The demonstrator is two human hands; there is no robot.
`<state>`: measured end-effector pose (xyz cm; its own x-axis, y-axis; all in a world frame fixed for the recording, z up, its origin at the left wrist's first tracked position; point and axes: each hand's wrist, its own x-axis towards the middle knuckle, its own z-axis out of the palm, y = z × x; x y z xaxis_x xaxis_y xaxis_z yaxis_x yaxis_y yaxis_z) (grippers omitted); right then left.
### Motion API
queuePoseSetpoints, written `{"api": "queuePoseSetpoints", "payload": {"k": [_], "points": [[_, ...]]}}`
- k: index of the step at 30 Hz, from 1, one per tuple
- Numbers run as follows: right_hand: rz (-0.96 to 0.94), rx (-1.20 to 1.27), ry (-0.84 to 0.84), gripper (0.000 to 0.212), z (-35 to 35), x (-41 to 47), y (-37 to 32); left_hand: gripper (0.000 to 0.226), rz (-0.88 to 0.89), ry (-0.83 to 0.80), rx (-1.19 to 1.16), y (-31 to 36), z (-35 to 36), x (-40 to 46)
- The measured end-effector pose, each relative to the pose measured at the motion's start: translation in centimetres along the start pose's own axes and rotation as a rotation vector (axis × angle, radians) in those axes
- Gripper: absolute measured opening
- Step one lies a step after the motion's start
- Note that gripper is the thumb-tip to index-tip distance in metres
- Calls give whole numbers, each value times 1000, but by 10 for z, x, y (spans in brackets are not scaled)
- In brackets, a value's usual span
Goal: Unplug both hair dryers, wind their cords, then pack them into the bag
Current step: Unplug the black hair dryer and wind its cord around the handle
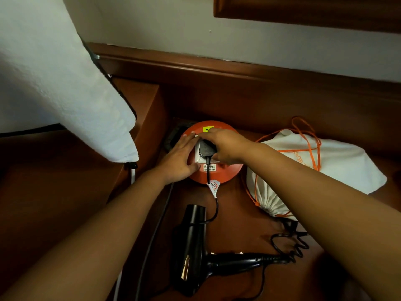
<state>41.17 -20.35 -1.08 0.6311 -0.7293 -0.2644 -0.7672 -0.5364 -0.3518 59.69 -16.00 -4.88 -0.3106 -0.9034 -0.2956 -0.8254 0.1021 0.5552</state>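
A black plug (206, 148) sits in the white socket of a round orange extension reel (217, 174) on the wooden surface. My right hand (225, 146) grips the plug from the right. My left hand (180, 159) lies flat on the reel's left side with straight fingers. The plug's black cord (213, 210) runs down past a white tag to a black hair dryer (193, 244) lying near the front. Its handle (236, 260) points right, with coiled cord (293, 246) beyond it. A white drawstring bag (325, 164) with orange strings lies to the right. Only one dryer shows.
A white cloth (65, 94) hangs over the raised wooden ledge at the left. A grey cable (156, 231) runs down from the reel along the left. A dark object (173, 135) sits behind the reel. A wooden back panel (260, 94) and wall close the far side.
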Motion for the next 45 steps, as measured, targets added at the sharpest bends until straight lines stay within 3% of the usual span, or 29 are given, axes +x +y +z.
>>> {"api": "queuePoseSetpoints", "payload": {"k": [3, 45], "points": [[-8, 43, 31, 66, 1, -3, 1, 85, -3, 1, -27, 1, 0, -1], [-1, -69, 18, 66, -5, -5, -2, 84, 36, -22, -68, -8, -2, 0]]}}
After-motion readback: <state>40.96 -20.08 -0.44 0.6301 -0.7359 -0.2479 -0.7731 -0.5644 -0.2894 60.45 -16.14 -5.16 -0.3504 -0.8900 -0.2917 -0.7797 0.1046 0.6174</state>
